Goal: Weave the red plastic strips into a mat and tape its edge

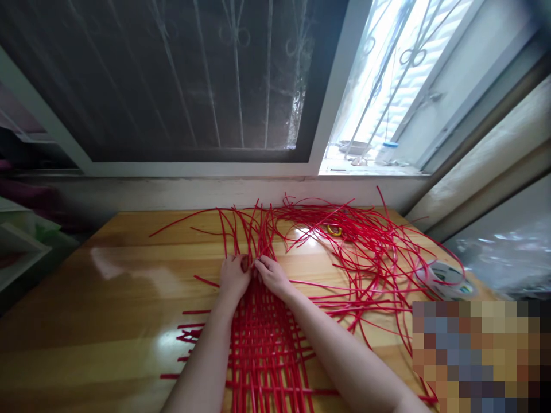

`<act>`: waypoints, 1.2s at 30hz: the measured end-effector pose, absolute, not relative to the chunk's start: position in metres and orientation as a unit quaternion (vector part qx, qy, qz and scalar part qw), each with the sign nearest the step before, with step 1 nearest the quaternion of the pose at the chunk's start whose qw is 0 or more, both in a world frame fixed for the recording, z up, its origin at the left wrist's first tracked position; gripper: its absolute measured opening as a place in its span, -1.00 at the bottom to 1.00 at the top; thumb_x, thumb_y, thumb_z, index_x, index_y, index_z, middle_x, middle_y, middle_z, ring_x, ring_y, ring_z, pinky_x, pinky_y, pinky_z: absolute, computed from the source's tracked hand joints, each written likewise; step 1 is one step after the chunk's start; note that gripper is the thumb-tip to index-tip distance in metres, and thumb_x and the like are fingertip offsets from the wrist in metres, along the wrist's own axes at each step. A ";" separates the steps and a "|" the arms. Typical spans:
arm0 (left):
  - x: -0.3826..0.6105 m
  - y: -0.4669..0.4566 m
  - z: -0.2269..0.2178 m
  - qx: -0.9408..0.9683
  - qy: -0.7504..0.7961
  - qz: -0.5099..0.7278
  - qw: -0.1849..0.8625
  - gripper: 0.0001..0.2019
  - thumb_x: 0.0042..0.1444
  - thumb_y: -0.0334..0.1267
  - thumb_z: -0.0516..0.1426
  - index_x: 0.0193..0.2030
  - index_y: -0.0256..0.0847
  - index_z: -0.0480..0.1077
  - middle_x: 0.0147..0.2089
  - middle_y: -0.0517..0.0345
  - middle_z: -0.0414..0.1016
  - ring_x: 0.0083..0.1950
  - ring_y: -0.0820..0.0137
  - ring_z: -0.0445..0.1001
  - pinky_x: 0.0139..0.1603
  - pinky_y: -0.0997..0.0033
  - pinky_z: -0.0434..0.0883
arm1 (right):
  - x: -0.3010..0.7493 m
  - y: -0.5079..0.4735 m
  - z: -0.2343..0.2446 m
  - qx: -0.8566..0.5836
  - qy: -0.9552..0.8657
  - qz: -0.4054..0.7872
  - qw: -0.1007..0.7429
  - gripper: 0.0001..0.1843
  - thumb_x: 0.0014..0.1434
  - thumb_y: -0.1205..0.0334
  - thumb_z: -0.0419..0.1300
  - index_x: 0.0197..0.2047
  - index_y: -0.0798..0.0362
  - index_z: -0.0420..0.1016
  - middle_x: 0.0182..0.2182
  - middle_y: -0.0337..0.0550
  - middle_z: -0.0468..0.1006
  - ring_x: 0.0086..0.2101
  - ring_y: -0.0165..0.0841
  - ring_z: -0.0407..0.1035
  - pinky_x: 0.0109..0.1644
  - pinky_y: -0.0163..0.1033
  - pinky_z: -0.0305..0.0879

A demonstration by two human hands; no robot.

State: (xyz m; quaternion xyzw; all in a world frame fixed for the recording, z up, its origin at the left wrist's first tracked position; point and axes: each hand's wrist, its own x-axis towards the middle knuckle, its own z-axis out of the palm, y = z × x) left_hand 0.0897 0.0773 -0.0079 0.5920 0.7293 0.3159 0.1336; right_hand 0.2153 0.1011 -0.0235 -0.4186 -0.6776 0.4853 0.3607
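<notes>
Both hands are meeting at the far edge of the red woven mat (267, 350), and I am watching them from above. My left hand (235, 276) is lying palm down on the weave with its fingers bent onto the strands. My right hand (272, 275) is coming in from the near right, its fingertips touching those of the left. The fingers of both hands are curling down into the strands, but I cannot tell whether either hand is actually pinching one or only pressing on it.

The mat is lying flat on the wooden table (107, 298), in the near middle, with both forearms crossing over it and short strand ends sticking out on its left side. From the spot where the fingers are meeting, the loose red strands (370, 252) are fanning out toward the far side and sprawling in a tangle to the right.

A small yellow ring (334, 230) is sitting among the strands on the far right. A white roll (447, 280) is resting near the right edge, under a few looping strands. Beyond the table, a window frame (193, 168) is running along the far wall.
</notes>
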 end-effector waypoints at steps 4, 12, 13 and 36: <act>0.093 0.077 -0.006 0.584 0.738 0.313 0.127 -0.75 -0.13 -0.32 0.15 -0.23 -0.26 0.42 -0.24 -0.05 0.40 -0.13 0.19 0.36 -0.09 0.24 0.27 | 0.216 0.102 -0.025 -0.420 -0.664 0.500 0.365 -0.71 0.17 0.11 -0.07 -0.52 0.04 0.21 -0.63 -0.32 0.31 -0.60 -0.48 0.17 -0.50 -0.38 0.08; 0.093 0.079 -0.011 0.549 0.730 0.382 0.141 -0.93 -0.17 -0.31 0.12 -0.49 -0.25 0.37 -0.45 0.07 0.37 -0.31 0.26 0.37 -0.22 0.27 0.29 | 0.214 0.104 -0.020 -0.424 -0.637 0.530 0.364 -0.72 0.17 0.10 -0.14 -0.50 0.03 0.15 -0.68 -0.35 0.25 -0.68 -0.51 0.11 -0.60 -0.40 0.03; 0.093 0.078 -0.011 0.542 0.724 0.400 0.146 -0.91 -0.14 -0.29 0.10 -0.48 -0.25 0.36 -0.46 0.09 0.36 -0.34 0.29 0.37 -0.25 0.30 0.30 | 0.214 0.104 -0.020 -0.427 -0.636 0.531 0.362 -0.72 0.17 0.09 -0.14 -0.50 0.02 0.13 -0.69 -0.36 0.24 -0.69 -0.51 0.11 -0.61 -0.40 0.02; 0.089 0.071 0.002 0.397 0.705 0.578 0.104 -0.55 0.02 -0.37 -0.01 0.10 -0.16 0.09 -0.22 0.13 0.28 -0.32 0.44 0.35 -0.21 0.38 0.36 | 0.211 0.103 -0.022 -0.452 -0.666 0.484 0.345 -0.82 0.12 0.27 -0.07 -0.18 0.00 0.22 -0.54 -0.32 0.45 -0.60 -0.44 0.25 -0.48 -0.36 0.15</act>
